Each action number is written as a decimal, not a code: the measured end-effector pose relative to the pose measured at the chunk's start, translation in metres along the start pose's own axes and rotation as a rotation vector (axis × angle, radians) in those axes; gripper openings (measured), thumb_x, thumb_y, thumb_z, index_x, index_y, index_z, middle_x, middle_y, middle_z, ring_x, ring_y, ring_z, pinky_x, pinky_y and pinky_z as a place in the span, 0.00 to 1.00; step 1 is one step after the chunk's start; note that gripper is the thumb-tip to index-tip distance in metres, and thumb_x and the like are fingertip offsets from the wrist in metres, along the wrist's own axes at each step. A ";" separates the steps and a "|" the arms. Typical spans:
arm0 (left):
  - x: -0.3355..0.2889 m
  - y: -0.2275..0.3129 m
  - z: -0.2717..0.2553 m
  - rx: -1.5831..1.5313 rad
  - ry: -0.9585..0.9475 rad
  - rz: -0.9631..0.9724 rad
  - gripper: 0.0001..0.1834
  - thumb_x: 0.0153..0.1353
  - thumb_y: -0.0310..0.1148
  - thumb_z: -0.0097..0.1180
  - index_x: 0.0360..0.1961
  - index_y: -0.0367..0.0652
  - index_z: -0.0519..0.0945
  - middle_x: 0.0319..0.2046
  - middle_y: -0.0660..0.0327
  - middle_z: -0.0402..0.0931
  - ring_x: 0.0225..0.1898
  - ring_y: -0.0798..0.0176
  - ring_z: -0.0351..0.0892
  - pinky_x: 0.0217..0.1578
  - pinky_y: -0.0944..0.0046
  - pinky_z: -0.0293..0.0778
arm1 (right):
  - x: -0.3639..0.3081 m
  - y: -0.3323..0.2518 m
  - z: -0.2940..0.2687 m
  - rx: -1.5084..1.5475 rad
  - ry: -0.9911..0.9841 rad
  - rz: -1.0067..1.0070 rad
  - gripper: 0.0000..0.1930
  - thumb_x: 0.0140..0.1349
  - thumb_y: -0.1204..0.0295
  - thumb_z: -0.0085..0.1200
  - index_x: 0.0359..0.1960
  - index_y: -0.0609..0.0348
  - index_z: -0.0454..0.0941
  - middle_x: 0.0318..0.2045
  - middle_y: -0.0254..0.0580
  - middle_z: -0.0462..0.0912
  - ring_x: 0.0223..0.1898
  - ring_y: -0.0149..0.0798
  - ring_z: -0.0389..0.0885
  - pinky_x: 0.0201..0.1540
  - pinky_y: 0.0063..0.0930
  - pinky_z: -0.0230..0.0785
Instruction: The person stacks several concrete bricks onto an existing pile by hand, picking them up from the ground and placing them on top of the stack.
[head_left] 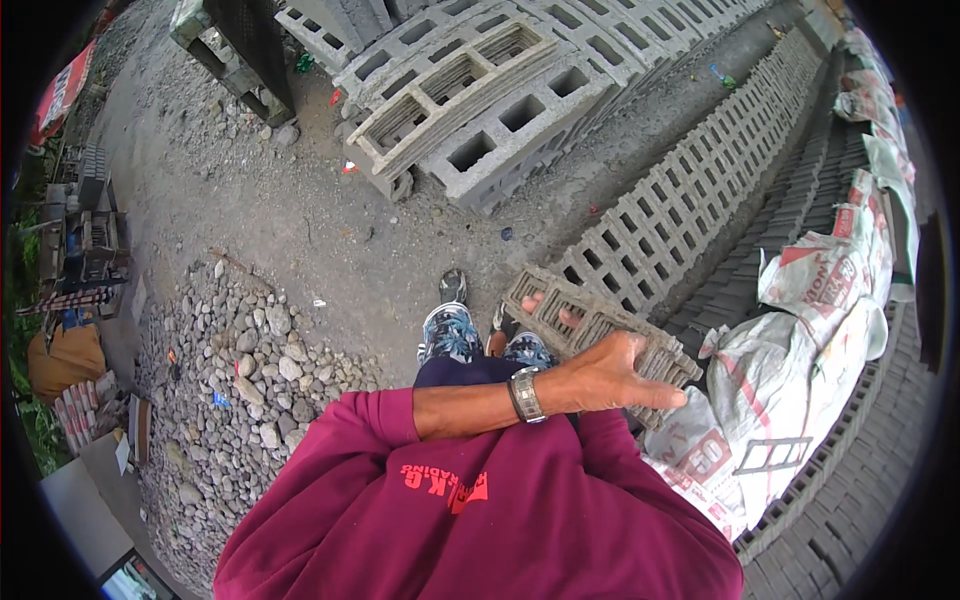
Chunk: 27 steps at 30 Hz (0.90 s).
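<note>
A short stack of thin grey frames with rectangular openings [578,312], crusted with cement, is held in front of me to the right. My left hand [612,375], its arm reaching across my body and a metal watch [526,394] on the wrist, grips the stack's near end with the thumb along the side. Fingers of my right hand [569,317] show through the openings, under the stack; the rest of that hand is hidden. Beyond the stack runs a long row of upright grey hollow blocks [690,190].
Stacked hollow blocks [520,115] stand ahead, with more frames [455,90] on top. White and red sacks [800,370] lie over rows at the right. Loose stones [250,390] cover the ground at left. An upright dark slab [245,60] stands at upper left.
</note>
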<state>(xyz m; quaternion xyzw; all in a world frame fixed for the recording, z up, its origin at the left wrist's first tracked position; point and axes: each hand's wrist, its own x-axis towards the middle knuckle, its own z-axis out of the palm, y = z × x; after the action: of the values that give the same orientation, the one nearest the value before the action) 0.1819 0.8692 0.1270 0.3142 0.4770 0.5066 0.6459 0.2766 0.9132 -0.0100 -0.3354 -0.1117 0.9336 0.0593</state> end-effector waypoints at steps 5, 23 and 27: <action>-0.007 -0.007 -0.033 0.021 0.044 -0.011 0.39 0.48 0.57 0.73 0.46 0.30 0.78 0.37 0.56 0.80 0.40 0.68 0.75 0.43 0.66 0.72 | 0.025 -0.015 -0.005 -0.230 0.101 -0.014 0.17 0.64 0.71 0.52 0.50 0.71 0.80 0.45 0.51 0.84 0.49 0.44 0.81 0.51 0.40 0.73; -0.120 0.015 -0.299 0.642 0.916 0.126 0.41 0.67 0.60 0.48 0.12 0.29 0.69 0.09 0.40 0.58 0.13 0.40 0.64 0.20 0.46 0.62 | 0.218 -0.158 0.302 -2.437 0.579 -0.630 0.18 0.52 0.62 0.57 0.32 0.69 0.83 0.37 0.65 0.85 0.44 0.60 0.83 0.62 0.44 0.59; -0.124 0.021 -0.334 0.619 1.005 0.104 0.43 0.68 0.61 0.44 0.11 0.28 0.68 0.09 0.37 0.60 0.14 0.36 0.62 0.21 0.43 0.60 | 0.252 -0.144 0.339 -2.514 0.494 -0.597 0.19 0.54 0.63 0.53 0.37 0.68 0.83 0.39 0.64 0.85 0.46 0.58 0.83 0.62 0.45 0.59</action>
<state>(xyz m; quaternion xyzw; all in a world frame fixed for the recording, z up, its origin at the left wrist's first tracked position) -0.1418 0.7309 0.0666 0.2326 0.8341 0.4613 0.1935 -0.1289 1.0420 0.1257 -0.2846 -0.9543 0.0589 -0.0696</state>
